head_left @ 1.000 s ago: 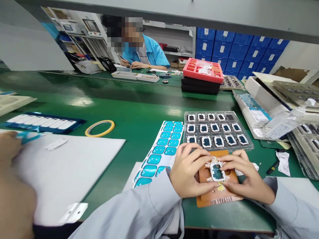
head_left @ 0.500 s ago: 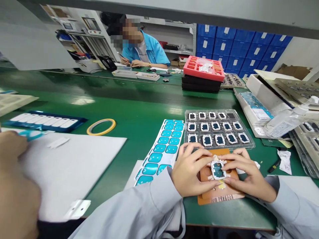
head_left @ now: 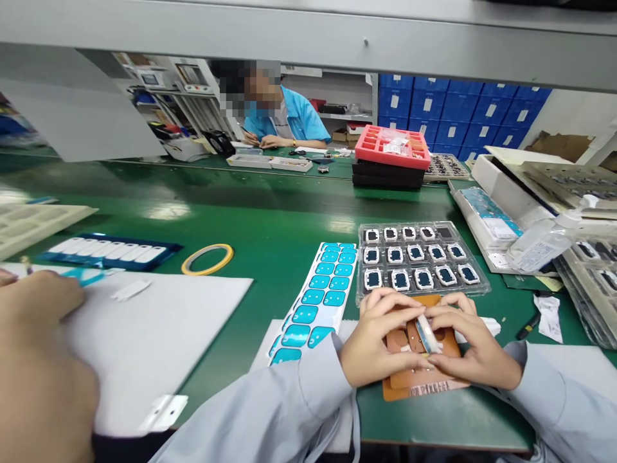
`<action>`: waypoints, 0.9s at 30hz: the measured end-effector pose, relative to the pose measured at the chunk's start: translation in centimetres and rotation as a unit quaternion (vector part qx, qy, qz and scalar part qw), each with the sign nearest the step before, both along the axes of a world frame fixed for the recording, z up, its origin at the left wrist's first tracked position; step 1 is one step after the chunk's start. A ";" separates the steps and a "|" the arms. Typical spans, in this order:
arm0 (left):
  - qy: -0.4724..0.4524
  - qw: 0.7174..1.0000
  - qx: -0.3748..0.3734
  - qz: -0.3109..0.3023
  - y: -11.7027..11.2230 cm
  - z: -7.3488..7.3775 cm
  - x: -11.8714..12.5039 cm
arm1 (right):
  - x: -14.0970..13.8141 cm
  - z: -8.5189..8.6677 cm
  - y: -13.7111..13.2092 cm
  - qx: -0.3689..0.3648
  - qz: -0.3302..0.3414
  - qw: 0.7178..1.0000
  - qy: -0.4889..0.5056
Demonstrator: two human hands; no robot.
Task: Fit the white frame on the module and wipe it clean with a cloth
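Both my hands meet over an orange-brown jig (head_left: 419, 382) near the table's front edge. My left hand (head_left: 376, 341) and my right hand (head_left: 470, 344) pinch a small white-framed part (head_left: 427, 333) between their fingertips; it stands tilted on edge above the jig. Just beyond my fingers lies a clear tray (head_left: 419, 263) holding several similar white-framed parts with dark faces. To the left of my left hand lies a sheet of blue stickers (head_left: 321, 292).
A co-worker's hand (head_left: 33, 302) with a blue tool rests on a white board (head_left: 144, 334) at left. A yellow tape ring (head_left: 207, 259) lies mid-table. Trays, a bottle (head_left: 542, 244) and boxes crowd the right. Another person sits across the green table, near a red tray (head_left: 391, 145).
The white-framed part lay flat on the jig before; now my fingers have tipped it up on edge. The camera has tilted slightly, and the co-worker's hand shifted right.
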State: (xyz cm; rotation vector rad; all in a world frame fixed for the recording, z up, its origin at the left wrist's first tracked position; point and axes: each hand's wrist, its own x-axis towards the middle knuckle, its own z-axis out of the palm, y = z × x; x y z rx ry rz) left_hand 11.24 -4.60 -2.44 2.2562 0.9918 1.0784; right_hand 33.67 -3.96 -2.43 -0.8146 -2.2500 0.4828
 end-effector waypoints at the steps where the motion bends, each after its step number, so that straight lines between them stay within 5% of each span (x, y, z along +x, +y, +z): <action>1: 0.018 1.000 0.005 -0.015 -0.1 0.0 0.0 | 0.0 -0.1 0.0 -0.010 -0.005 1.000 0.010; 13: 0.049 0.997 -0.002 -0.051 -0.1 -0.7 -0.3 | -0.6 -1.0 -0.2 -0.216 0.025 0.955 0.203; 27: -0.004 0.998 0.031 -0.059 -0.1 -0.6 -0.2 | -0.3 -1.7 -0.2 -0.175 0.051 0.970 0.162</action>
